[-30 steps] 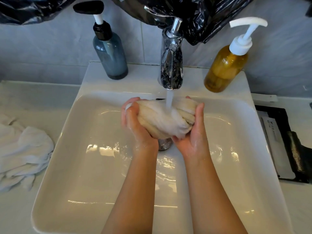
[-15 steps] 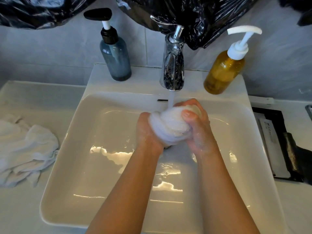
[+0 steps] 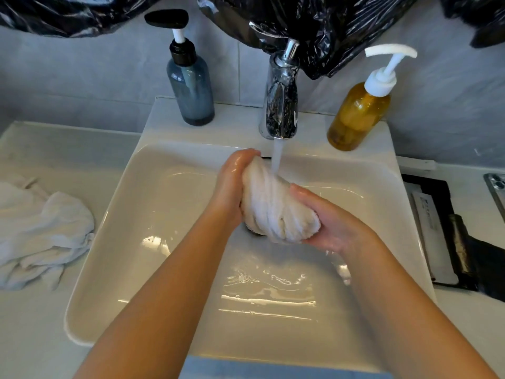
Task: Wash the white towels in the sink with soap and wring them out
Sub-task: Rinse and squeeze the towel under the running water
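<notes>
A wet white towel (image 3: 276,207) is bunched and twisted over the middle of the white sink (image 3: 114,242). My left hand (image 3: 232,184) grips its upper left end, and my right hand (image 3: 330,222) cups and holds its lower right end. Water runs from the chrome tap (image 3: 281,105) onto the top of the towel. An amber soap bottle (image 3: 358,116) with a white pump stands right of the tap. A blue-grey pump bottle (image 3: 190,86) stands left of it.
A second crumpled white towel (image 3: 41,231) lies on the counter left of the sink. A black tray (image 3: 448,228) with packets sits on the right counter. Black plastic sheeting (image 3: 328,23) hangs on the wall above the tap. Water pools in the basin.
My hands have turned the towel: the left hand has moved up to its far end, the right hand down and to the right. The bundle now lies stretched out diagonally instead of balled.
</notes>
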{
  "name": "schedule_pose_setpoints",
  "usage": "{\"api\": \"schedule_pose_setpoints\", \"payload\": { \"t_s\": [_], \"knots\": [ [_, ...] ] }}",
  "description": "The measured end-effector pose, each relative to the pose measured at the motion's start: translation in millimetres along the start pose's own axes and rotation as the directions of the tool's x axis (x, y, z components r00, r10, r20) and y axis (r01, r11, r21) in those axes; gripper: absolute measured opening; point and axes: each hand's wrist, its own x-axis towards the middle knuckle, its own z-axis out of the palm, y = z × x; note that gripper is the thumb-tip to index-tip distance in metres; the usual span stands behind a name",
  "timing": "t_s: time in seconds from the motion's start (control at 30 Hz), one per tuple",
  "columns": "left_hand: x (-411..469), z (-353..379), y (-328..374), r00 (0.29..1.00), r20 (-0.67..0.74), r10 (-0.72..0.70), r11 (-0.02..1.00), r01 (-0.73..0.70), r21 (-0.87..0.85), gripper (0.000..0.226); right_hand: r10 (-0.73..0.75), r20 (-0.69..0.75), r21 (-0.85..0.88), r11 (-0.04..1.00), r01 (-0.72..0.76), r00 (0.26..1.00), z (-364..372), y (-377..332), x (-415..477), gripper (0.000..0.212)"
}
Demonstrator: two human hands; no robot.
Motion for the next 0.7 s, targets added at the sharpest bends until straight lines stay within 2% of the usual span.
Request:
{"api": "schedule_pose_setpoints", "payload": {
  "t_s": [0.07,0.13,0.2,0.23,0.27,0.37,0.43,0.5,0.57,0.63,0.7],
  "knots": [
    [-4.5,6.4,5.3,1.0,-0.009,-0.015,1.0,0.015,0.021,0.027,0.029,-0.014,-0.02,0.999,-0.03,0.999,4.2,0.0,1.0,0.038],
    [-4.9,7.9,4.6,0.995,-0.102,0.001,0.999,-0.005,-0.038,0.035,0.023,-0.04,0.08,0.997,-0.02,0.999,5.5,7.6,1.0,0.035],
    [-10.0,3.2,1.4,0.976,-0.185,0.112,0.993,-0.107,0.04,0.038,-0.021,-0.085,0.173,0.984,0.035,0.996,5.1,19.7,1.9,0.039],
    [-14.2,-0.9,-3.8,0.967,-0.179,0.181,0.98,-0.163,0.112,0.037,-0.047,-0.11,0.198,0.978,0.068,0.993,7.4,23.4,0.8,0.042],
    [-21.6,-3.8,-9.5,0.961,-0.147,0.233,0.963,-0.207,0.171,0.039,-0.081,-0.136,0.208,0.972,0.109,0.987,8.8,26.6,1.9,0.042],
    [-42.6,-8.3,-30.5,0.961,0.024,0.277,0.926,-0.273,0.262,0.063,-0.2,-0.205,0.249,0.936,0.249,0.958,21.9,28.1,6.3,0.04],
    [-44.7,-7.8,-40.4,0.95,0.089,0.301,0.879,-0.312,0.359,0.09,-0.208,-0.237,0.307,0.911,0.277,0.949,30.2,29.6,10.2,0.043],
    [-39.5,-11.2,-41.3,0.958,0.098,0.269,0.873,-0.285,0.396,0.11,-0.19,-0.283,0.285,0.919,0.271,0.94,32.3,31.7,13.0,0.046],
    [-35.6,-18.2,-40.1,0.966,0.085,0.243,0.898,-0.257,0.357,0.109,-0.197,-0.318,0.163,0.952,0.258,0.928,30.6,30.2,10.7,0.045],
    [-34.7,-28.1,-37.5,0.959,0.1,0.264,0.907,-0.282,0.313,0.098,-0.223,-0.342,0.04,0.967,0.251,0.913,24.8,25.2,9.7,0.043],
    [-38.6,-34.4,-31.5,0.949,0.165,0.268,0.917,-0.304,0.257,0.088,-0.234,-0.358,0.007,0.967,0.253,0.904,19.6,16.9,10.8,0.044]
  ]
}}
